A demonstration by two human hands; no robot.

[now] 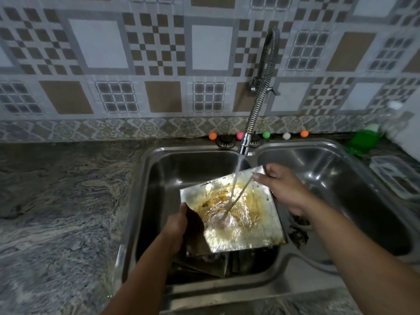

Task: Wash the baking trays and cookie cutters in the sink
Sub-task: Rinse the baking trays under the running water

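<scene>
The baking tray (229, 214) sat tilted over the sink (145, 201) — water struck it between the hands. The left hand (175, 226) gripped its near-left edge, fingers hidden underneath; the right hand (284, 187) clasped the far corner. Darker trays below (blurred) were indistinct.

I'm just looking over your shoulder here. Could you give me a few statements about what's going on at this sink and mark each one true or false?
1. Water from the faucet is running onto the baking tray. True.
2. The tray is held over the right basin. False: it is over the left basin of the double sink.
3. Both hands grip the tray, the left hand at its near-left edge and the right hand at its far-right corner. True.
4. The tray is already clean. False: yellowish-brown residue covers its middle.
5. A green bottle stands behind the right basin. True.
</scene>
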